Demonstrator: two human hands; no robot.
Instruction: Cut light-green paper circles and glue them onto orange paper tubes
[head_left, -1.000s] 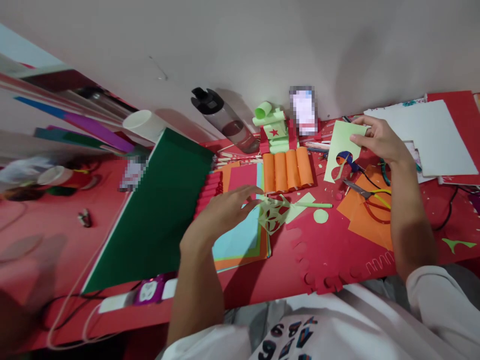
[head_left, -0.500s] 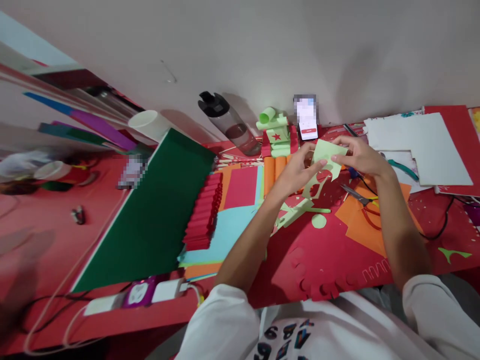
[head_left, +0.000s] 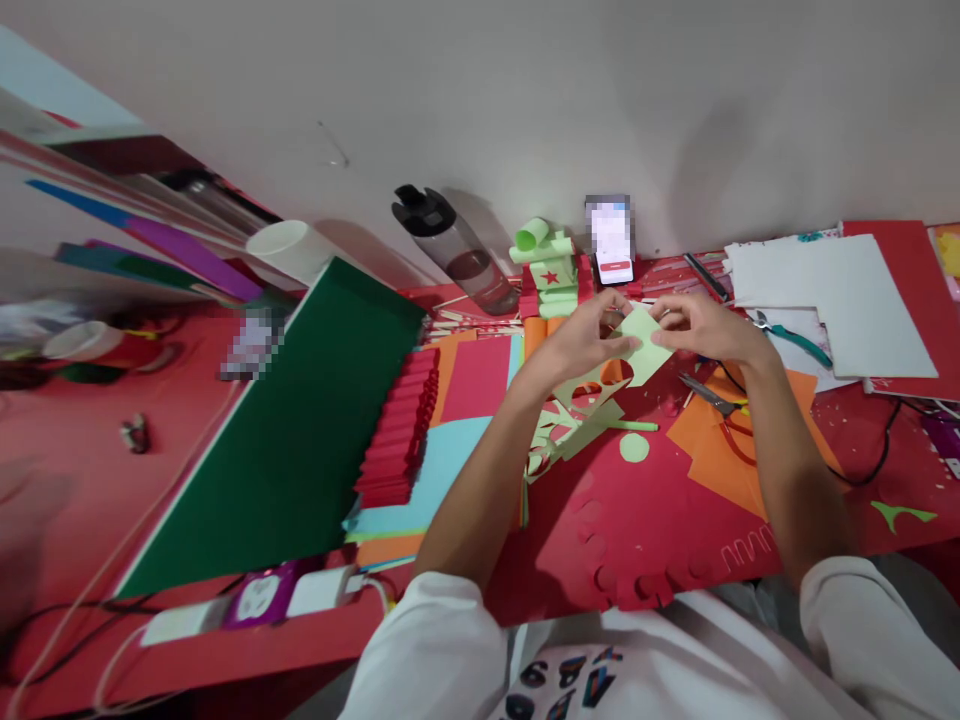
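Between my two hands is a piece of light green paper point(head_left: 645, 350). My left hand point(head_left: 596, 335) pinches its left side, and my right hand point(head_left: 686, 325) pinches its right side. Just below the left fingers lies a green paper scrap with round holes point(head_left: 596, 390). A cut green paper disc point(head_left: 634, 447) rests on the red paper point(head_left: 600, 510) in front of me. Close to my right wrist, scissors point(head_left: 720, 402) with yellow and orange handles lie on orange paper sheets point(head_left: 709, 450).
Behind the hands stand a rolled-paper model with a red star point(head_left: 551, 275), a phone point(head_left: 611, 240) and a water bottle point(head_left: 461, 255). A green board point(head_left: 277, 430) leans at left beside stacked red paper strips point(head_left: 401, 430). Green-handled pliers point(head_left: 802, 343) and white board point(head_left: 870, 300) lie right.
Both hands have lowered slightly with the green paper, which has turned and now lies flatter. The holed scrap has dropped lower and to the left. The view has shifted a little.
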